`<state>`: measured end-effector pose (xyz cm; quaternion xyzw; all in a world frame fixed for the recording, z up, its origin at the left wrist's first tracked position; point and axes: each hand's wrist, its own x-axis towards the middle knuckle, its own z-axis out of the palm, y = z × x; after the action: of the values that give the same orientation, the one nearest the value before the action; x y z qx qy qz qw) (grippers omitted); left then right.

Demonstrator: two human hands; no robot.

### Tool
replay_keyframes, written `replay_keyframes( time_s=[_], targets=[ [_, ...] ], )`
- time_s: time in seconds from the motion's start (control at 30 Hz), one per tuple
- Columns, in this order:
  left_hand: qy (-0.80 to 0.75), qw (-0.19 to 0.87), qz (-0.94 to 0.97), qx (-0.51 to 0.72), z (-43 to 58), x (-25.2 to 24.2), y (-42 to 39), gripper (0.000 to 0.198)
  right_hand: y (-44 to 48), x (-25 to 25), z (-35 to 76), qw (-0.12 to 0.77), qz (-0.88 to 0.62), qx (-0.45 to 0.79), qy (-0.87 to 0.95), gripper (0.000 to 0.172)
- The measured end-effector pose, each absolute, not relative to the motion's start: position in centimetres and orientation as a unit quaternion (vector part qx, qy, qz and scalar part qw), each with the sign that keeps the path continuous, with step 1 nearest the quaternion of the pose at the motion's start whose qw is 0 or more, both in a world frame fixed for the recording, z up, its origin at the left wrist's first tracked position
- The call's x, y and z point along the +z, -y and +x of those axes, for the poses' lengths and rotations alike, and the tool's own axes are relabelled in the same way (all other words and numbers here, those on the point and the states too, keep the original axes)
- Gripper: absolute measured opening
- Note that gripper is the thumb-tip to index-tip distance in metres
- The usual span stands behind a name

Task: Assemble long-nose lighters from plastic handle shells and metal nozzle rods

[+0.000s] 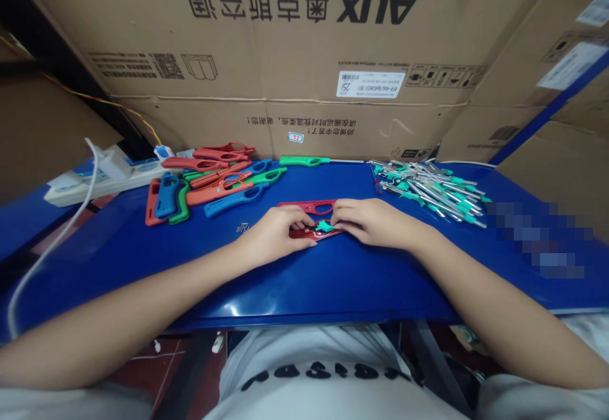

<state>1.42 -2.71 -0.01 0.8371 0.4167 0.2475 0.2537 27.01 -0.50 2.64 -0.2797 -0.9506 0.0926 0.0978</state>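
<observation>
I've got my L grip (266, 235), a bare hand, on the L end of a red half-shell (311, 234), approx. mid-surface. Thumb's at the near edge, fingers curled in from the far side, so L is clamped on the shell, w/ some of the red showing btwn thumb & fingertips. My R grip (371, 220), also bare, comes in from the opp. side: thumb & fingertips pinched tog. at the R end of a small teal part (325, 225), which sits at the shell btwn both grips. Can't tell from my end if R fingertips press on the shell too; they hide that bit.

Just behind, a 2nd red shell (297, 205) lies w/ its trigger hole twd the R, its R end partly hidden by R fingers.

Far side of the glossy blue surface (304, 287): one green handle (303, 161) w/ a metal tube (347, 161) pointing R. Over on the L, a pile of handles (219, 193) in red, orange, green & blue, overlapping. Over on the R, a heap of metal rods (428, 188) w/ teal ends. White power strip (128, 174) near the L pile. Cardboard (266, 58) stands behind it all, "AUX" print upside down.
</observation>
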Motion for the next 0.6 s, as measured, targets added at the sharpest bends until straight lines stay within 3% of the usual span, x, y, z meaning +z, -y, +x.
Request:
replay_keyframes(
  time_s=[0.6],
  targets=[
    [-0.420, 0.252, 0.837, 0.243, 1.58, 0.31, 2.86, 0.028, 0.19, 2.66, 27.37, 0.101, -0.287, 0.105, 0.947, 0.014]
  ],
)
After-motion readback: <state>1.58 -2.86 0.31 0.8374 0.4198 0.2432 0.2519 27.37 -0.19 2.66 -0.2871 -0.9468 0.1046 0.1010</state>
